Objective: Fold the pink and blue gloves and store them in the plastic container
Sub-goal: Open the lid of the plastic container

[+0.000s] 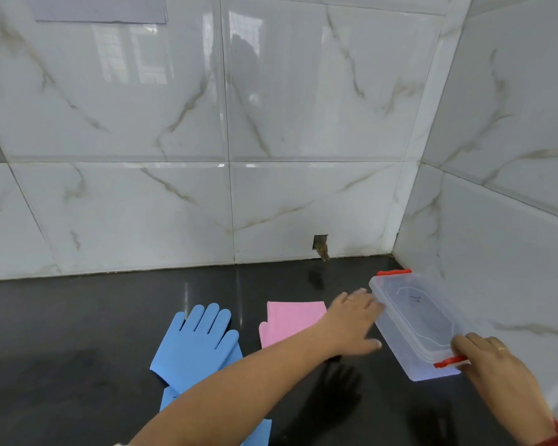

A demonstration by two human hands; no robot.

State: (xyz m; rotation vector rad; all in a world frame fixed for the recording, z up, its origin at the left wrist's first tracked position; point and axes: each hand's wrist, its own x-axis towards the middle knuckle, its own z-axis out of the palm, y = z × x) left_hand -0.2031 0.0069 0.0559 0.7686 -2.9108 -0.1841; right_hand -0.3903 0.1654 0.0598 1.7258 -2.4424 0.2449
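Left hand (351,323): reached across the body, fingers straight and slightly spread, fingertips against the long side of the plastic container (413,320); nothing held. Right hand (484,352): fingers curled over the container's near end, gripping at the near red clip (450,361). The container sits between the two hands, lid on and angled away toward the wall corner, with a second red clip (394,272) at the far end. Pink glove (290,320): folded flat, just beside the left hand on its outer side and partly under the wrist. Blue glove (197,342): further out past the pink one, lying flat and unfolded with fingers toward the tiled wall (142,204); the left forearm crosses its cuff. All rest on a dark countertop (78,349).
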